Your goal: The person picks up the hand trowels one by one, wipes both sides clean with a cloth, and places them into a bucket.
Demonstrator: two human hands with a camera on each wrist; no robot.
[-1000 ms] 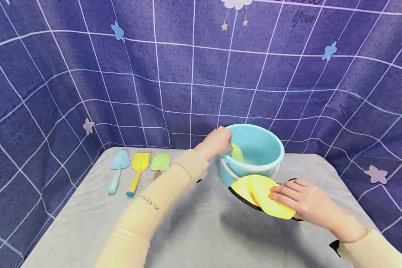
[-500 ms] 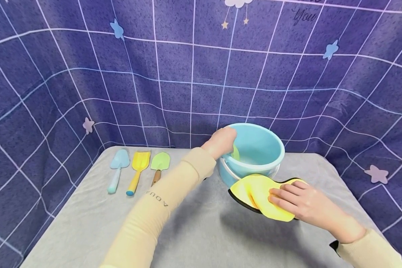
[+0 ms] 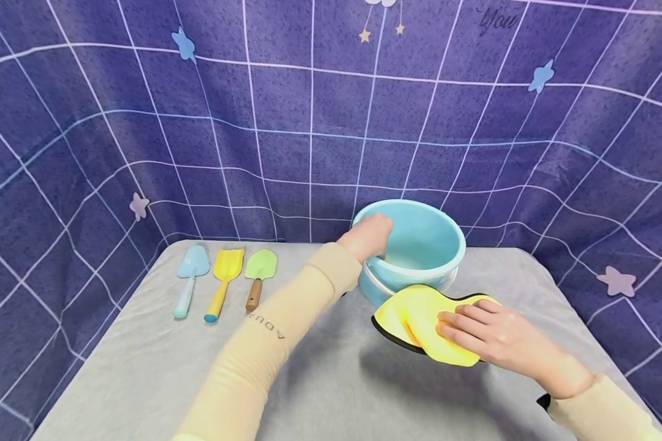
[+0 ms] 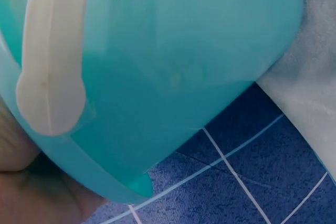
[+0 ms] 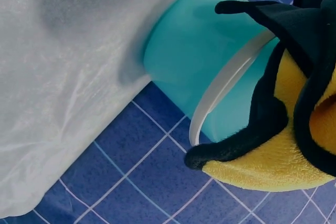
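Note:
A light blue bucket (image 3: pixel 419 269) stands at the table's back right, its white carry handle (image 4: pixel 50 56) hanging down outside. My left hand (image 3: pixel 367 236) reaches over the bucket's left rim with bent knuckles. Its fingertips are hidden inside, so what they hold cannot be seen. In the left wrist view, part of that hand lies against the rim. In front of the bucket, my right hand (image 3: pixel 493 334) pinches a yellow cloth (image 3: pixel 419 324) with black edging, raised above the table. Its fingers lie on top; the thumb is hidden. The right wrist view shows the cloth's dark reverse.
On the table's left lie a light blue toy shovel (image 3: pixel 190 275), a yellow toy shovel (image 3: pixel 223 282) and a green trowel with a brown handle (image 3: pixel 259 272). A grey cover lies over the table (image 3: pixel 143 380). A purple curtain (image 3: pixel 287 122) hangs close behind the bucket.
My left hand has moved right and deeper into the bucket. A green blade-like piece seen beside it earlier is now mostly hidden. My right hand and the cloth stay nearly in place.

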